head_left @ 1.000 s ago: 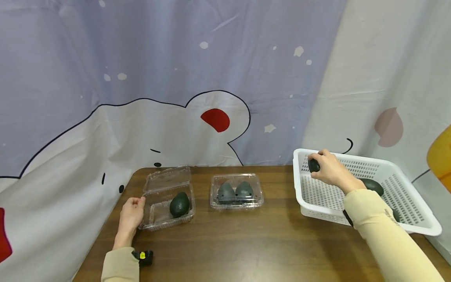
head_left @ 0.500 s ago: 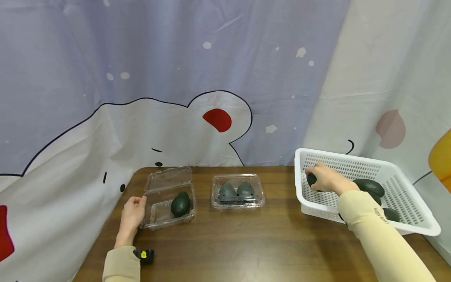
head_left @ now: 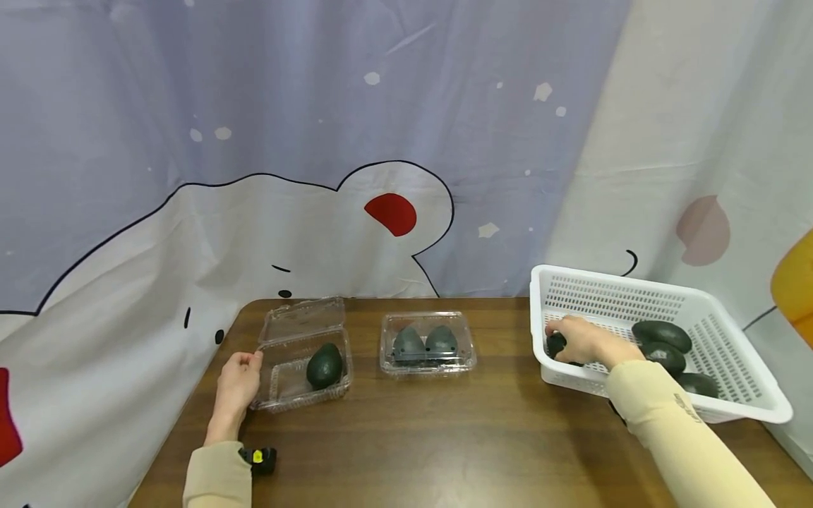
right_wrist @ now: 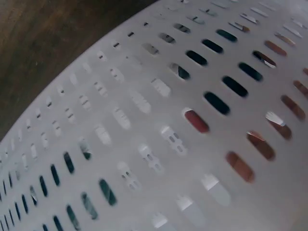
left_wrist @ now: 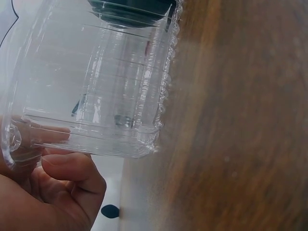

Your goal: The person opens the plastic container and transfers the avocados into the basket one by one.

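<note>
On the left side of the table, my left hand (head_left: 238, 384) pinches the near left edge of an open clear plastic clamshell box (head_left: 298, 403). Its lid leans back, and one dark green avocado (head_left: 324, 367) lies in the right half. In the left wrist view, curled fingers (left_wrist: 74, 168) meet the box's side wall. My right hand (head_left: 587, 340) reaches into a white slotted basket (head_left: 759, 353) and grips an avocado (head_left: 555, 343) by its left end, partly covered by the fingers. The right wrist view shows mostly the basket's slotted wall (right_wrist: 144, 120), with the hand behind it.
Another clear clamshell (head_left: 427, 370), closed over two avocados, stands in the middle of the wooden table (head_left: 444, 437). Several more avocados (head_left: 662, 336) lie in the right part of the basket. A printed curtain (head_left: 305, 247) hangs right behind the table.
My right hand has lowered the avocado from above the basket down into its left end, uncovering more avocados on the right. My left hand and the clamshells stay put.
</note>
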A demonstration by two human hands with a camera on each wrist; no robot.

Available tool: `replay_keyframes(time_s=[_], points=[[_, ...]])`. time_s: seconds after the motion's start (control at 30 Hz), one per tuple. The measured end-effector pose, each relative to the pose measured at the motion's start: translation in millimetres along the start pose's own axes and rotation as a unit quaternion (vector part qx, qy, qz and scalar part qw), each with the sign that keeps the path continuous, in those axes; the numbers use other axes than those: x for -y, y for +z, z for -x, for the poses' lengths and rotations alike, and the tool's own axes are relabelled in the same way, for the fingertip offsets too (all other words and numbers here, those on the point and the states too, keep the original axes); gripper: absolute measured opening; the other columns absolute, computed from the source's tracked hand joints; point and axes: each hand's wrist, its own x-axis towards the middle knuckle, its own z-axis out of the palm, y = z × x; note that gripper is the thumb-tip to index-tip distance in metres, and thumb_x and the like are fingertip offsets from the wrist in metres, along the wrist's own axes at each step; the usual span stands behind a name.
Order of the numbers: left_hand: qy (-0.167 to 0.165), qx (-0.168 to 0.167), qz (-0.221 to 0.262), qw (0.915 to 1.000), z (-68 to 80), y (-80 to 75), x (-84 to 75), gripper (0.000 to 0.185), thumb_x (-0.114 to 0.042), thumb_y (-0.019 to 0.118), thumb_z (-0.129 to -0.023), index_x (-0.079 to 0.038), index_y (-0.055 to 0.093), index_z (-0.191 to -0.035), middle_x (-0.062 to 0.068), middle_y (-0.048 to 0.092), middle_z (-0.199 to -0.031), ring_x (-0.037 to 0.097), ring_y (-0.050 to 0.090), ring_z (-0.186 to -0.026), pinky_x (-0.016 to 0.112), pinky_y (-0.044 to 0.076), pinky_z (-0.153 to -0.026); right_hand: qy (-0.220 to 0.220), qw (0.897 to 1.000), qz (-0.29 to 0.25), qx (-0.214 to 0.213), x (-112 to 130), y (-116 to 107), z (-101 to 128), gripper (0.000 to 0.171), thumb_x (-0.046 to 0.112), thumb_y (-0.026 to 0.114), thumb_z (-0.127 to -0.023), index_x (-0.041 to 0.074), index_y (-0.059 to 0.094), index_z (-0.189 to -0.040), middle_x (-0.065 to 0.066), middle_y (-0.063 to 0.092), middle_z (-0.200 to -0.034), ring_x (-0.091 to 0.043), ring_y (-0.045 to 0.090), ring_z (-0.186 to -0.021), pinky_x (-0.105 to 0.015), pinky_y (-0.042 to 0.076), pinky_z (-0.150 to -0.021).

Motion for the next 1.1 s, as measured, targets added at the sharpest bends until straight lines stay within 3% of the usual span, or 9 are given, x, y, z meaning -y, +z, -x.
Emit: replay_keyframes(time_s=[0.27, 0.5, 0.7, 0.93, 1.1], points=[[-0.004, 0.002, 0.001, 1.0000, 2.5, -0.6, 0.1, 0.048, -0.038, 0.036, -0.105, 0.007, 0.046, -0.118, 0.019, 0.049, -0.097, 0.032, 0.048, -0.085, 0.039, 0.039, -0.068, 0.009, 1.000, -0.017, -0.009, 2, 7, 4, 0.048, 0.012, 0.078, -0.078, -0.002, 0.059, -0.119, -0.025, 0.056, -0.113, -0.043, 0.054, -0.107, -0.056, 0.043, -0.087], [-0.002, -0.004, 0.004, 1.0000, 1.0, -0.5, 1.4, 0.047, -0.037, 0.037, -0.105, 0.007, 0.046, -0.118, 0.020, 0.049, -0.098, 0.032, 0.048, -0.086, 0.039, 0.039, -0.069, 0.019, 0.998, -0.052, -0.032, -3, -2, 5, 0.069, 0.035, 0.077, -0.084, -0.005, 0.050, -0.133, -0.037, 0.046, -0.129, -0.052, 0.044, -0.120, -0.061, 0.038, -0.093], [0.006, -0.005, 0.008, 0.9999, -0.8, 2.3, -1.3, 0.046, -0.037, 0.038, -0.105, 0.007, 0.047, -0.117, 0.017, 0.048, -0.094, 0.031, 0.048, -0.084, 0.038, 0.039, -0.067, 0.007, 0.993, -0.078, -0.092, 3, -21, 14, 0.064, 0.035, 0.073, -0.088, -0.005, 0.050, -0.132, -0.035, 0.048, -0.130, -0.053, 0.042, -0.121, -0.064, 0.034, -0.096], [-0.004, -0.002, 0.004, 1.0000, 1.0, 1.7, -0.7, 0.046, -0.036, 0.037, -0.105, 0.007, 0.047, -0.118, 0.020, 0.049, -0.099, 0.033, 0.048, -0.088, 0.041, 0.039, -0.070, 0.010, 0.980, -0.136, -0.146, 50, -38, 35, 0.064, 0.039, 0.067, -0.093, 0.002, 0.045, -0.140, -0.030, 0.040, -0.140, -0.048, 0.035, -0.129, -0.064, 0.030, -0.099], [-0.004, -0.008, 0.006, 0.9999, 0.1, 1.1, -2.7, 0.045, -0.035, 0.038, -0.105, 0.007, 0.047, -0.118, 0.022, 0.049, -0.102, 0.035, 0.048, -0.091, 0.043, 0.039, -0.073, -0.025, 0.958, -0.219, -0.184, 92, -32, 35, 0.057, 0.034, 0.066, -0.095, 0.005, 0.046, -0.140, -0.020, 0.044, -0.141, -0.040, 0.039, -0.128, -0.059, 0.037, -0.097]])
